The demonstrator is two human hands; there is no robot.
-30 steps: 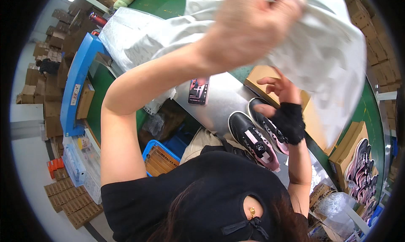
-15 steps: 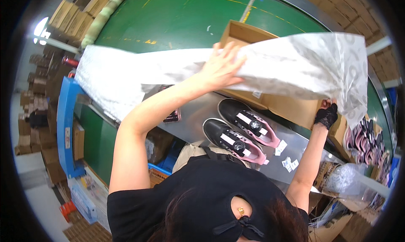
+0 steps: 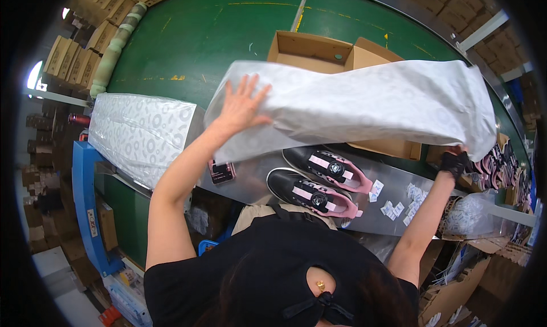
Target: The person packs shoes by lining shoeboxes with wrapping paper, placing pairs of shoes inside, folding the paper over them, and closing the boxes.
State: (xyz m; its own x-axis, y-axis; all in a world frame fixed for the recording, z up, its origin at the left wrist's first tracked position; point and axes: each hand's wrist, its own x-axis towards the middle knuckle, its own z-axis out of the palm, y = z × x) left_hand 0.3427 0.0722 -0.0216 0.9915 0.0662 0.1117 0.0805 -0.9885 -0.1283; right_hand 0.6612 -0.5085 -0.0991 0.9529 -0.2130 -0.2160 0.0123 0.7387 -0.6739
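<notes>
Spreading a large white patterned tissue paper sheet point(image 3: 364, 107) over the open brown cardboard shoe box point(image 3: 319, 50) looks like the step in hand. The left hand point(image 3: 242, 104) lies flat on the sheet's near-left corner with its fingers splayed wide, pinching nothing. The right hand point(image 3: 454, 163), in a dark fingerless glove, grips the sheet's right end from below, though how its fingers close is hidden by the paper. The sheet hangs across the box and above the metal surface point(image 3: 393, 190), where a pair of black and pink sneakers with round dial closures point(image 3: 319, 181) lies side by side, just below the sheet's lower edge. By my judgement, the next move calls for lowering the paper evenly into the box, keeping both ends level so it lines the inside without bunching.
</notes>
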